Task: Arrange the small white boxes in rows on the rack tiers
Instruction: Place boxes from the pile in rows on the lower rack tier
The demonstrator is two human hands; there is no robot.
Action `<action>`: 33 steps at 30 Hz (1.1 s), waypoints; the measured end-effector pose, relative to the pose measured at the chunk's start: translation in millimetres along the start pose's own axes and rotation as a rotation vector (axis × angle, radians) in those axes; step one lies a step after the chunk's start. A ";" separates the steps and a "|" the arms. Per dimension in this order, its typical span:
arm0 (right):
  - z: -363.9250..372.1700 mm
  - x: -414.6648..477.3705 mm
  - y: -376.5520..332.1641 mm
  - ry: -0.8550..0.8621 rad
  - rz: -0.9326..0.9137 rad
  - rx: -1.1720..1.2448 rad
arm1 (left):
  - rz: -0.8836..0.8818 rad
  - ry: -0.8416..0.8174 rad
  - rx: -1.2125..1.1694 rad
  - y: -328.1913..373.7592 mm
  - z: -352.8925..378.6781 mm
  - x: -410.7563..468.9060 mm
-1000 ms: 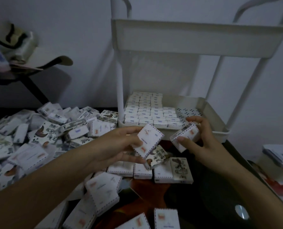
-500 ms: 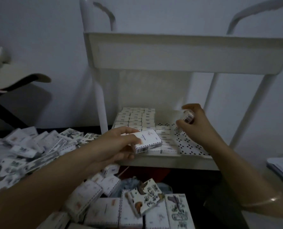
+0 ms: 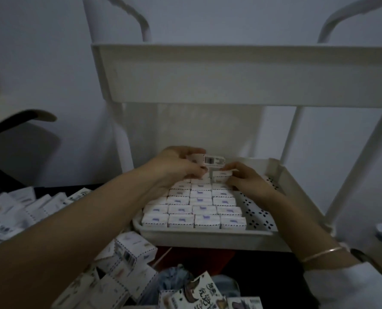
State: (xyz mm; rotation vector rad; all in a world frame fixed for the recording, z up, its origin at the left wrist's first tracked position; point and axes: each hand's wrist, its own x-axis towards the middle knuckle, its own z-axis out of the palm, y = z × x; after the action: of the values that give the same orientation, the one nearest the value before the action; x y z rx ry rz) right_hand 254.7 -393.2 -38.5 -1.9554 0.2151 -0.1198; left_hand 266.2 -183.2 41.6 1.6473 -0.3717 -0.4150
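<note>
A white rack (image 3: 230,74) is standing against a plain wall (image 3: 40,52); its perforated lower tier (image 3: 207,238) is carrying tight rows of small white boxes (image 3: 199,210). Fingers of the left hand (image 3: 176,163) are pinching a barcoded box (image 3: 212,160) over the back row; fingers of the right hand (image 3: 245,180) are gripping a second box (image 3: 221,175) beside it.

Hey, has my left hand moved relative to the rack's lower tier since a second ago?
Yes. The left hand, gripping a box, went from in front of the lower tier to over its far rows.
</note>
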 end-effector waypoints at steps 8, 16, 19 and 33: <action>5.3 7.4 2.0 0.006 0.166 0.079 | 0.343 0.116 0.979 -3.1 13.2 66.7; 2.4 3.5 3.4 0.058 0.245 0.278 | 0.458 -0.088 1.258 -14.2 31.8 95.6; 1.4 2.5 6.2 0.049 0.279 0.323 | 0.446 -0.143 1.263 -22.8 30.8 100.3; -1.7 -35.2 -9.4 0.255 -0.267 -0.651 | 0.430 -0.119 1.198 -30.4 18.9 65.6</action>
State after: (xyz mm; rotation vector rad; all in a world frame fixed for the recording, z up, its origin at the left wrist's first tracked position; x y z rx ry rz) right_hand 220.8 -384.0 -28.5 -2.6120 0.1701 -0.5309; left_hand 315.0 -227.3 6.0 2.5959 -1.1952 0.0993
